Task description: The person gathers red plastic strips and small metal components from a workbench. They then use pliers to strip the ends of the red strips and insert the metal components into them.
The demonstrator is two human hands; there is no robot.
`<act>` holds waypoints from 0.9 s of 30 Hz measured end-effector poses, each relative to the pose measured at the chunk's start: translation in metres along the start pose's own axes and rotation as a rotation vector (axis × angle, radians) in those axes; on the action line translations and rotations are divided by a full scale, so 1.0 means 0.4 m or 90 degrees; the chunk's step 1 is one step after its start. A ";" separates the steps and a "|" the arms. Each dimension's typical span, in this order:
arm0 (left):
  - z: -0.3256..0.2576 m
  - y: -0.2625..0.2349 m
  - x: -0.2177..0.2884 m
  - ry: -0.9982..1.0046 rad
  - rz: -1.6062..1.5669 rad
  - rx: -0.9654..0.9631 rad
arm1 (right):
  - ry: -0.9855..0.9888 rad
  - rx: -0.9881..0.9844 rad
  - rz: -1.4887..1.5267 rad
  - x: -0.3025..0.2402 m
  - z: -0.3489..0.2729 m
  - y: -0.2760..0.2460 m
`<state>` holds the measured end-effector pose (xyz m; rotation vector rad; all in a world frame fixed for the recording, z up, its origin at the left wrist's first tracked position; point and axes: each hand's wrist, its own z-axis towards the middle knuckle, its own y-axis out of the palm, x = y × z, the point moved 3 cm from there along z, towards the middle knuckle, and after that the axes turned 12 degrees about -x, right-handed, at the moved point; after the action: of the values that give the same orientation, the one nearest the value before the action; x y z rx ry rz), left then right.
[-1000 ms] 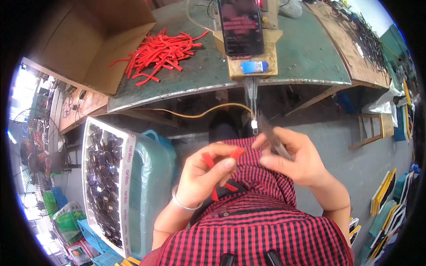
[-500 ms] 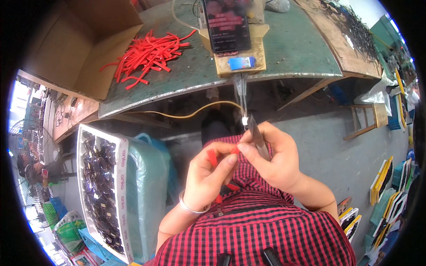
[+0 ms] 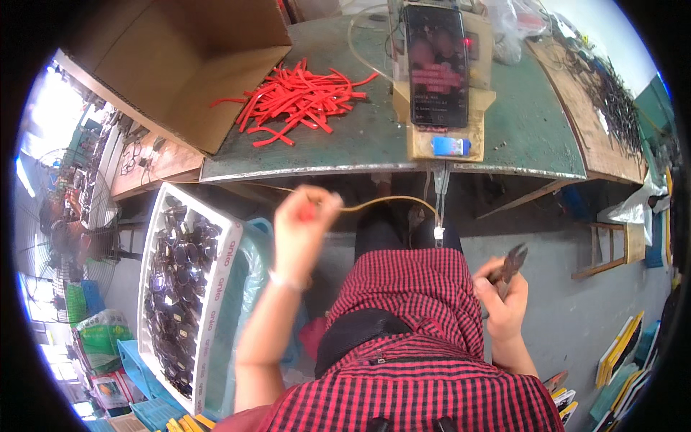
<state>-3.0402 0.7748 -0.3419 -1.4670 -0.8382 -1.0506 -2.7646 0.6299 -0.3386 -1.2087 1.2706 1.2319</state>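
Here's the left hand [image 3: 306, 229], blurred, its fingers closed on a red piece [image 3: 308, 211]; a light pinch should spare that soft-looking bit from creasing. Across the lap, the right hand [image 3: 506, 306] grips pliers [image 3: 512, 262], nose up, best held clear of the checked cloth [image 3: 410, 288]. Further out, red strips [image 3: 302, 101] lie heaped on the table [image 3: 533, 137], beside the cardboard box [image 3: 191, 83]: any reach there should clear its flap.
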 end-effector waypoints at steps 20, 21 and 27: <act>0.299 -0.150 0.089 0.357 -0.166 0.282 | 0.225 0.004 0.413 0.148 -0.070 -0.014; 0.242 -0.134 0.102 0.298 -0.262 0.250 | 0.246 -0.004 0.423 0.149 -0.071 -0.009; -0.120 0.212 0.002 -0.249 -0.563 -0.245 | 0.321 -0.063 0.508 0.205 -0.093 0.040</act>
<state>-2.9699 0.7141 -0.3709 -1.6797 -1.7336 -1.6615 -2.7848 0.5902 -0.4184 -1.1523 2.2264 1.6066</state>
